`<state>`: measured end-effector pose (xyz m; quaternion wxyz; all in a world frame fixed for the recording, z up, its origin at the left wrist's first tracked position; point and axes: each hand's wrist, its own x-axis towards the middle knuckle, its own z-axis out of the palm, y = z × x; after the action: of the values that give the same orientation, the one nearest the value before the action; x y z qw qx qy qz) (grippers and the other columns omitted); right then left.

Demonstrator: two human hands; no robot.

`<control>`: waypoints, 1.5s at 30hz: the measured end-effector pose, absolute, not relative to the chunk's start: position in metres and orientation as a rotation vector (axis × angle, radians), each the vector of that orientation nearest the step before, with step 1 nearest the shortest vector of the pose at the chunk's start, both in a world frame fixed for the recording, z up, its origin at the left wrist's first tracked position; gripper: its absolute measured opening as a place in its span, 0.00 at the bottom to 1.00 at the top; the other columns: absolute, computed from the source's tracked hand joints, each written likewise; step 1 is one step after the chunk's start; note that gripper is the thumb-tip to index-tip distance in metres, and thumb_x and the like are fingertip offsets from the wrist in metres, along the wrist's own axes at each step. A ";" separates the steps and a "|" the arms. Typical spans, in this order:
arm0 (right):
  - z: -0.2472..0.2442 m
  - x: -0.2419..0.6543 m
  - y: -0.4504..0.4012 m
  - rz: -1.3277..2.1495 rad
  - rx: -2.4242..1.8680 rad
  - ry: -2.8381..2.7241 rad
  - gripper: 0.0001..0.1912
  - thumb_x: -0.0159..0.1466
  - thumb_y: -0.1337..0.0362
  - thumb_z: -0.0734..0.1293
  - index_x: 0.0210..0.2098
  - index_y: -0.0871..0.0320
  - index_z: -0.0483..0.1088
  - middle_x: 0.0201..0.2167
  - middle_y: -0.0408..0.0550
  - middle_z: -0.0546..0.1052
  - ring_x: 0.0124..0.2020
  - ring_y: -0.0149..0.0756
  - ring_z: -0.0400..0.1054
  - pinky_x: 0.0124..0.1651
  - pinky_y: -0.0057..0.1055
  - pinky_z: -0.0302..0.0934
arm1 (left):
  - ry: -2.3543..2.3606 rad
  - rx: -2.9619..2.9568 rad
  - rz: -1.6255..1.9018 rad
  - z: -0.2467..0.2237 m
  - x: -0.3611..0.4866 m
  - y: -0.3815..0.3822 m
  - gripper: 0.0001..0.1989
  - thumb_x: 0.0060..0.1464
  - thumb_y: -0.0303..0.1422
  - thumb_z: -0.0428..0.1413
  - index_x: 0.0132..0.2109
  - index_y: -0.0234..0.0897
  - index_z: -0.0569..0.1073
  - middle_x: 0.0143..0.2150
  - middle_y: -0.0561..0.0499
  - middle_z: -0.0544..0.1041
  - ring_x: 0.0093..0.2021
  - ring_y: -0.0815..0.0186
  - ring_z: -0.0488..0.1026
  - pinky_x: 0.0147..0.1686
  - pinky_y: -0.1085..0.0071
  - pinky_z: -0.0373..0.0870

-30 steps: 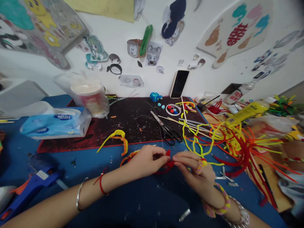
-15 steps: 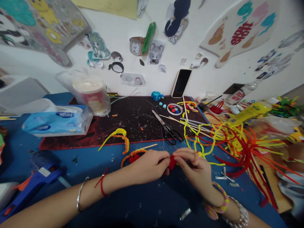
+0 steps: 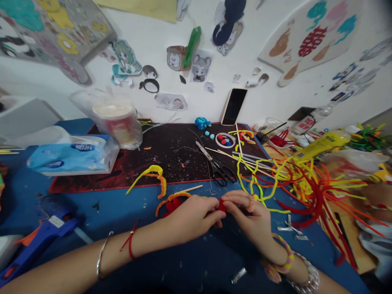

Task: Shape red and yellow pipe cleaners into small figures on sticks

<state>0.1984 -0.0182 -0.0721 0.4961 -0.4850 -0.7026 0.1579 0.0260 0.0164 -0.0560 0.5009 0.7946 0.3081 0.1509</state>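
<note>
Between the fingertips of my left hand [image 3: 200, 214] and my right hand [image 3: 249, 218] is a small red fuzzy piece [image 3: 222, 205], apparently pipe cleaner. Both hands pinch it close to the blue tabletop, and the fingers cover much of it. Partly hidden behind my left hand lies a red fuzzy bundle [image 3: 172, 205] with an orange pipe cleaner [image 3: 165, 200] curving over it. A bent yellow and orange pipe cleaner [image 3: 162, 179] rests farther left. Black-handled scissors [image 3: 219, 167] lie beyond my hands on the dark mat.
A blue glue gun [image 3: 52, 224] lies at left, near a tissue pack [image 3: 73, 155] and a bagged cup [image 3: 118, 122]. Loose pipe cleaners [image 3: 318, 188] spread at right. A phone [image 3: 234, 107] leans on the wall behind a dish of pompoms [image 3: 225, 141].
My left thumb has shifted up and right over the red piece, covering more of it. More of the red bundle behind my left hand shows. My right hand is nearly unmoved.
</note>
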 end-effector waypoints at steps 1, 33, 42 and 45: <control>-0.072 0.198 -0.018 0.381 -1.173 -1.712 0.05 0.56 0.71 0.67 0.30 0.55 0.73 0.26 0.44 0.77 0.30 0.33 0.71 0.34 0.30 0.67 | 0.755 1.913 0.367 -0.057 0.026 0.016 0.12 0.58 0.36 0.46 0.32 0.36 0.70 0.31 0.52 0.77 0.31 0.69 0.72 0.30 0.77 0.62; -0.078 0.230 0.011 0.498 -1.281 -1.867 0.14 0.65 0.62 0.55 0.40 0.57 0.71 0.40 0.51 0.75 0.44 0.38 0.68 0.46 0.38 0.63 | 0.626 1.228 0.330 -0.063 0.031 0.028 0.14 0.55 0.42 0.48 0.33 0.33 0.65 0.24 0.52 0.72 0.21 0.74 0.68 0.22 0.78 0.62; -0.099 0.246 0.031 -0.172 -1.631 -2.210 0.13 0.64 0.61 0.58 0.37 0.61 0.70 0.43 0.56 0.74 0.44 0.46 0.67 0.44 0.44 0.56 | 0.703 1.405 0.472 -0.063 0.030 0.030 0.12 0.52 0.37 0.52 0.37 0.32 0.72 0.32 0.48 0.75 0.27 0.71 0.70 0.30 0.73 0.67; -0.094 0.245 0.029 -0.255 -1.707 -2.256 0.15 0.63 0.57 0.58 0.31 0.61 0.70 0.41 0.55 0.76 0.38 0.44 0.69 0.41 0.41 0.53 | 0.714 1.392 0.546 -0.061 0.029 0.031 0.11 0.53 0.36 0.51 0.39 0.33 0.70 0.32 0.49 0.75 0.26 0.72 0.69 0.30 0.73 0.67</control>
<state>0.2452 0.0288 -0.0940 0.1499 -0.5942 -0.7852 -0.0887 0.0293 0.0310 -0.0608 0.6758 0.6192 0.3176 0.2429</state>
